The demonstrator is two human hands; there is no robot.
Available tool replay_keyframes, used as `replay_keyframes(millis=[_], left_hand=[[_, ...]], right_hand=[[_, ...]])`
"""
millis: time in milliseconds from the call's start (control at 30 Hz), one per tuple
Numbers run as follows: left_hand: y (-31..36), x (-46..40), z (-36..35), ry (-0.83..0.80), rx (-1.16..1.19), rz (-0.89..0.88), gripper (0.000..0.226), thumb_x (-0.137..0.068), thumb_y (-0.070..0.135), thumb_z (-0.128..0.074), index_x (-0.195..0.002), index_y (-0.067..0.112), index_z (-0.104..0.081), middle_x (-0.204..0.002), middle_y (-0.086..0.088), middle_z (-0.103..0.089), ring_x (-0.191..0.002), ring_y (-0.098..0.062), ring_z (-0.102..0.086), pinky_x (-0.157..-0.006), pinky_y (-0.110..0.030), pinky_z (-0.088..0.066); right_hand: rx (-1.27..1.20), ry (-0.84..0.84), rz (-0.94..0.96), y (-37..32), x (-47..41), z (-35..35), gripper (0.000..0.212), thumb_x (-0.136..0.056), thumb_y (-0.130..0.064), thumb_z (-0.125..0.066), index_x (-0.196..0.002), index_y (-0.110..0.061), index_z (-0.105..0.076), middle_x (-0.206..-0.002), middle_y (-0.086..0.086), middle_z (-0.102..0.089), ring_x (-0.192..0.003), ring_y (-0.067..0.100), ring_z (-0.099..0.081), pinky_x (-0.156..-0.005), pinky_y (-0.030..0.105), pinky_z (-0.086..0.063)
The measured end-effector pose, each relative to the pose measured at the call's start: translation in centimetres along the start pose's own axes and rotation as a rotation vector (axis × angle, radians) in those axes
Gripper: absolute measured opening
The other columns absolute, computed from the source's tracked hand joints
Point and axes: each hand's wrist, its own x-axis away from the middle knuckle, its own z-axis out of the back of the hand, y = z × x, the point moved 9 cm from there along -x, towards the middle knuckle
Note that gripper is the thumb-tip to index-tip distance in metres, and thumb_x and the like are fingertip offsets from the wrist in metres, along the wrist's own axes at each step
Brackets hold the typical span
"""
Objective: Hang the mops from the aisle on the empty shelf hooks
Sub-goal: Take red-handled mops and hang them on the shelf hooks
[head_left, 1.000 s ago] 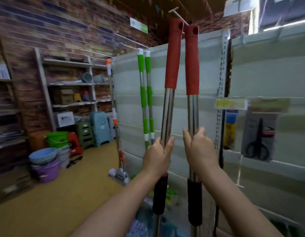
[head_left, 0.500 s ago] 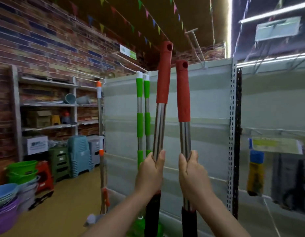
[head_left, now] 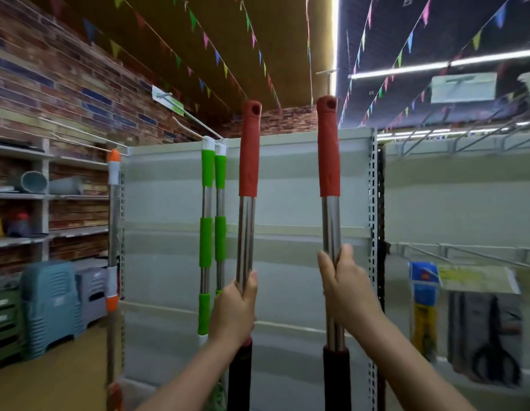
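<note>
I hold two red-handled mops upright in front of the pale shelf panel [head_left: 293,179]. My left hand [head_left: 235,307] grips the steel pole of the left mop [head_left: 249,152]. My right hand [head_left: 344,286] grips the pole of the right mop [head_left: 327,149]. Each red grip ends in a hanging hole at about the panel's top edge. Both mop heads are out of view below. Two green-handled mops [head_left: 212,221] hang from a white hook [head_left: 195,121] to the left. An orange-and-white mop [head_left: 112,232] hangs at the panel's left end.
A slotted upright [head_left: 373,232] bounds the panel on the right; beyond it hang packaged goods and scissors [head_left: 492,336]. Wire hooks [head_left: 465,140] jut from the right bay's top. Plastic stools [head_left: 50,304] and brick-wall shelves stand left. Bunting strings cross the ceiling.
My view has tilted upward, showing more ceiling. The two red mops have moved apart, the right one shifting right, and their tops are now level.
</note>
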Motion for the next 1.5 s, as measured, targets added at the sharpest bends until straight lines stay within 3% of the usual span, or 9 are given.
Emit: replay_keyframes(millis=[267, 433, 633, 733, 833, 1100, 1267, 1367, 1500], left_hand=[[-2.5, -1.0, -0.5, 0.023, -0.007, 0.031, 0.062, -0.069, 0.074, -0.031, -0.055, 0.015, -0.045, -0.049, -0.011, -0.057, -0.055, -0.039, -0.062, -0.055, -0.049, -0.052], [-4.6, -1.2, -1.7, 0.018, -0.022, 0.057, 0.083, -0.063, 0.091, -0.022, -0.053, 0.012, -0.048, -0.049, -0.015, -0.060, -0.051, -0.034, -0.063, -0.055, -0.045, -0.052], [-5.7, -0.5, -2.1, 0.006, -0.042, 0.072, 0.050, -0.088, 0.053, -0.039, -0.062, 0.012, -0.050, -0.045, -0.006, -0.056, -0.038, -0.018, -0.058, -0.053, -0.037, -0.052], [-6.5, -0.3, -2.2, 0.001, -0.049, 0.065, 0.054, -0.082, 0.061, -0.036, -0.062, 0.013, -0.049, -0.047, -0.008, -0.058, -0.048, -0.026, -0.063, -0.058, -0.039, -0.054], [-7.0, -0.2, -2.7, -0.003, -0.031, 0.056, 0.061, -0.072, 0.070, -0.033, -0.059, 0.012, -0.048, -0.049, -0.011, -0.058, -0.056, -0.035, -0.064, -0.061, -0.044, -0.055], [-6.2, -0.4, -3.2, 0.009, 0.011, 0.034, 0.061, -0.070, 0.071, -0.032, -0.055, 0.014, -0.043, -0.050, -0.021, -0.058, -0.049, -0.035, -0.060, -0.057, -0.047, -0.051], [-5.8, -0.4, -4.4, -0.032, 0.026, 0.030, 0.075, -0.067, 0.085, -0.028, -0.058, 0.012, -0.046, -0.052, -0.022, -0.058, -0.052, -0.038, -0.059, -0.056, -0.047, -0.050], [-5.5, -0.6, -5.1, -0.066, 0.034, 0.048, 0.077, -0.069, 0.083, -0.026, -0.060, 0.010, -0.046, -0.050, -0.020, -0.058, -0.046, -0.031, -0.060, -0.053, -0.040, -0.051], [-4.5, -0.9, -5.6, -0.113, 0.081, 0.026, 0.054, -0.075, 0.065, -0.033, -0.062, 0.013, -0.045, -0.044, -0.006, -0.052, -0.034, -0.014, -0.054, -0.043, -0.026, -0.045]], right_hand=[[0.120, 0.072, -0.038, 0.5, -3.6, 0.7, 0.036, -0.096, -0.044, -0.031, -0.102, -0.010, -0.040, -0.083, 0.016, -0.063, -0.076, 0.038, -0.062, -0.071, 0.052, -0.052], [0.151, 0.085, -0.040, 0.8, -5.0, 1.0, 0.035, -0.096, -0.046, -0.029, -0.096, -0.013, -0.037, -0.082, 0.017, -0.063, -0.077, 0.039, -0.062, -0.072, 0.052, -0.052], [0.168, 0.066, -0.033, 0.7, -6.4, 0.5, 0.034, -0.097, -0.046, -0.027, -0.095, -0.012, -0.034, -0.078, 0.012, -0.059, -0.075, 0.036, -0.061, -0.067, 0.045, -0.050], [0.192, 0.047, -0.050, 1.1, -7.0, -0.1, 0.033, -0.097, -0.045, -0.026, -0.094, -0.013, -0.032, -0.076, 0.008, -0.053, -0.073, 0.033, -0.055, -0.064, 0.039, -0.042], [0.193, 0.067, -0.034, 1.1, -6.9, -0.2, 0.033, -0.097, -0.045, -0.026, -0.093, -0.013, -0.033, -0.073, 0.008, -0.055, -0.070, 0.034, -0.057, -0.062, 0.042, -0.046], [0.218, 0.166, 0.047, -0.2, -6.3, 1.6, 0.036, -0.096, -0.045, -0.028, -0.095, -0.010, -0.037, -0.071, 0.011, -0.056, -0.068, 0.034, -0.058, -0.064, 0.046, -0.051], [0.283, 0.142, 0.008, 1.5, -6.6, 1.1, 0.031, -0.097, -0.043, -0.028, -0.091, -0.013, -0.031, -0.061, -0.002, -0.042, -0.055, 0.020, -0.045, -0.048, 0.031, -0.032], [0.307, 0.136, -0.012, 2.2, -6.7, 0.7, 0.031, -0.098, -0.043, -0.028, -0.091, -0.013, -0.030, -0.062, 0.000, -0.044, -0.057, 0.024, -0.049, -0.049, 0.031, -0.033], [0.325, 0.139, -0.028, 2.4, -7.5, 0.4, 0.033, -0.097, -0.044, -0.027, -0.093, -0.011, -0.030, -0.081, 0.015, -0.061, -0.077, 0.038, -0.060, -0.065, 0.045, -0.048]])
